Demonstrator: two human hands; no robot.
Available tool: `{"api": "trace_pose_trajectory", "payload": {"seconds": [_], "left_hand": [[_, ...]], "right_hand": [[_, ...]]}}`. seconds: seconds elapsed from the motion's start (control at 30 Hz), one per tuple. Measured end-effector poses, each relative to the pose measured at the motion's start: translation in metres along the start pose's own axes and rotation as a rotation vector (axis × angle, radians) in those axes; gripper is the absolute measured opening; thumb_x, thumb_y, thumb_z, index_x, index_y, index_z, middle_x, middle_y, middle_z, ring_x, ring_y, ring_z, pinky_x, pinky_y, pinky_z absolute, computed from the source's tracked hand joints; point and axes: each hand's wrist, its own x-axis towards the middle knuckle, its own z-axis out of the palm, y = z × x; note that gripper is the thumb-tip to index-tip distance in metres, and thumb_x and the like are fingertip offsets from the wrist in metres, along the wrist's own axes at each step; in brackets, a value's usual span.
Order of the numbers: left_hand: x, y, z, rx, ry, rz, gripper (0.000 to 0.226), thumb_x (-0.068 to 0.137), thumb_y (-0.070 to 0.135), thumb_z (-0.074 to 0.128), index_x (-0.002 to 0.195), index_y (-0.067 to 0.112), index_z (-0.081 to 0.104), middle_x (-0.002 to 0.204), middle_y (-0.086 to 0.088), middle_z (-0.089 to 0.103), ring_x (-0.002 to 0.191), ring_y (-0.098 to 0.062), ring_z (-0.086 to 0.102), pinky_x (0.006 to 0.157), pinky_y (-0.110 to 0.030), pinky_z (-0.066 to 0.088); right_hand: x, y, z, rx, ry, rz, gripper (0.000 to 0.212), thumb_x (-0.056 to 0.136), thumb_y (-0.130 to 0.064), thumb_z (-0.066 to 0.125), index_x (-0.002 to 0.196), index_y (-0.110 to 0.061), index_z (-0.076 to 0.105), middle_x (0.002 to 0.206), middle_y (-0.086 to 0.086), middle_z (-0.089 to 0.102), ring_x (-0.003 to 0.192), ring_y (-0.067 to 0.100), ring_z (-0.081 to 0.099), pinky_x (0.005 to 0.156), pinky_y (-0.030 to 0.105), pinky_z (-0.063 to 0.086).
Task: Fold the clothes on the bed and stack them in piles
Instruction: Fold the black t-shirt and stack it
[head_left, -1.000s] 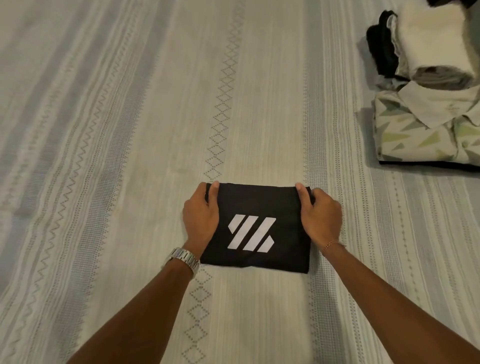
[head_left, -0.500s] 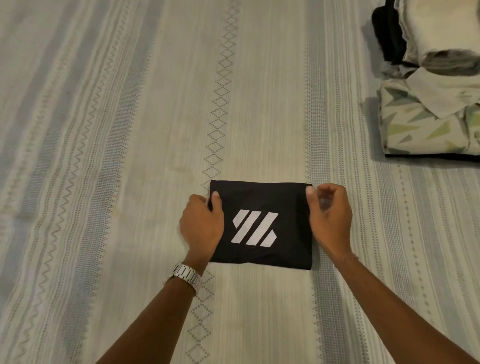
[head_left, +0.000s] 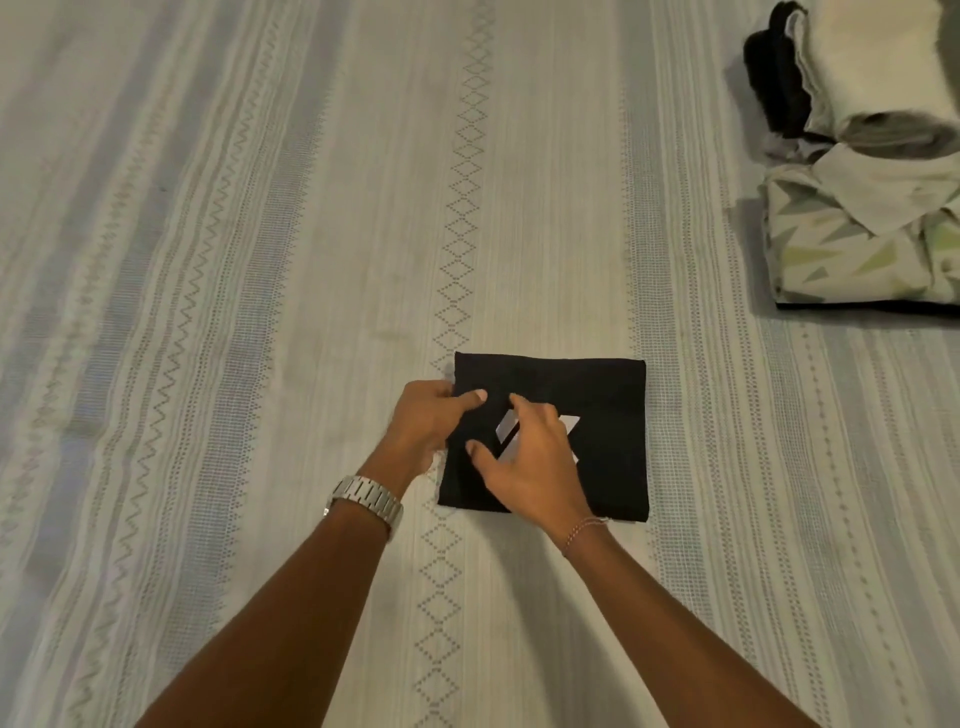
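Since half a second ago the right hand (head_left: 530, 462) has left the cloth's right edge and moved in over its white logo.

Right hand hovers or rests on the middle of the folded black cloth (head_left: 597, 395), fingers spread and loosely bent, gripping nothing visible. Left hand (head_left: 426, 421), a metal watch (head_left: 366, 499) on its wrist, holds the cloth's left edge with thumb on top. Folded into a square, the cloth lies flat on the striped bedsheet (head_left: 260, 260). Well apart at the far right sits a pile of folded clothes (head_left: 857, 234).
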Motion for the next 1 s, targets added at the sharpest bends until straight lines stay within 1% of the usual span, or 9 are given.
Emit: {"api": "trace_pose_trajectory", "payload": {"seconds": [0.17,0.23,0.37,0.47,0.57,0.73,0.8,0.87,1.0], "left_hand": [[-0.012,0.001,-0.002,-0.026,-0.167,0.111,0.015,0.089,0.018,0.078,0.083,0.009,0.067,0.071,-0.003,0.070,0.058,-0.009,0.062,0.056,-0.026,0.050],[-0.016,0.005,0.000,0.020,-0.182,0.159,0.018,0.091,0.023,0.076,0.079,0.013,0.068,0.069,0.001,0.069,0.062,-0.011,0.063,0.058,-0.023,0.051],[-0.016,0.013,-0.003,-0.016,-0.264,0.159,0.028,0.098,0.040,0.064,0.090,0.017,0.079,0.091,-0.003,0.076,0.089,-0.016,0.069,0.079,-0.031,0.056],[-0.013,0.012,-0.005,-0.127,-0.170,0.148,0.027,0.099,0.032,0.060,0.095,0.013,0.079,0.096,-0.005,0.077,0.096,-0.021,0.071,0.087,-0.038,0.058],[-0.006,0.001,-0.013,-0.195,-0.025,0.106,0.025,0.101,0.023,0.054,0.100,0.008,0.074,0.096,-0.008,0.074,0.099,-0.028,0.071,0.089,-0.041,0.060],[-0.010,-0.012,-0.020,-0.247,-0.135,0.001,0.051,0.109,0.045,0.034,0.115,0.005,0.065,0.103,-0.015,0.074,0.097,-0.028,0.073,0.092,-0.041,0.058],[-0.015,-0.014,-0.021,-0.280,-0.144,-0.047,0.058,0.107,0.056,0.026,0.115,0.013,0.064,0.108,-0.010,0.072,0.102,-0.026,0.070,0.091,-0.038,0.056],[-0.018,-0.019,-0.023,-0.383,-0.185,-0.133,0.067,0.100,0.070,0.025,0.119,0.020,0.066,0.118,-0.008,0.071,0.112,-0.027,0.066,0.101,-0.043,0.052],[-0.023,-0.031,-0.030,-0.672,-0.269,-0.218,0.086,0.089,0.084,0.027,0.132,0.020,0.065,0.130,-0.009,0.069,0.124,-0.033,0.061,0.103,-0.046,0.048]], "right_hand": [[0.011,-0.020,0.012,-0.009,0.017,0.145,0.084,0.090,-0.042,0.071,0.158,-0.014,0.029,0.144,0.008,0.038,0.131,0.025,0.046,0.100,0.036,0.048],[0.016,-0.024,0.016,0.015,0.062,0.165,0.066,0.089,-0.033,0.070,0.147,-0.013,0.044,0.133,0.008,0.046,0.118,0.025,0.055,0.088,0.035,0.053],[0.023,-0.023,0.002,0.118,0.204,0.126,0.016,0.098,-0.019,0.064,0.109,-0.008,0.066,0.100,0.006,0.065,0.089,0.020,0.065,0.073,0.032,0.053],[0.018,-0.026,-0.015,0.166,0.213,0.113,0.013,0.102,-0.015,0.059,0.099,-0.010,0.070,0.085,0.002,0.067,0.074,0.012,0.063,0.063,0.024,0.049],[0.004,-0.038,-0.031,0.314,0.215,0.157,0.016,0.103,-0.024,0.060,0.088,-0.022,0.066,0.082,0.002,0.069,0.072,0.010,0.066,0.055,0.017,0.050],[-0.021,-0.064,-0.062,0.747,0.104,0.178,0.009,0.099,-0.025,0.065,0.100,-0.020,0.073,0.096,0.000,0.078,0.093,0.015,0.075,0.080,0.033,0.061],[-0.030,-0.069,-0.075,0.916,-0.003,0.181,0.017,0.099,-0.022,0.063,0.111,-0.012,0.072,0.105,0.002,0.078,0.101,0.018,0.074,0.085,0.032,0.061],[-0.039,-0.068,-0.090,1.017,-0.097,0.193,0.024,0.100,-0.020,0.061,0.118,-0.007,0.070,0.113,0.005,0.077,0.106,0.018,0.073,0.090,0.031,0.060],[-0.042,-0.032,-0.113,1.068,-0.175,0.289,0.029,0.100,-0.022,0.059,0.121,-0.006,0.069,0.118,0.009,0.075,0.111,0.023,0.072,0.088,0.030,0.060]]}}
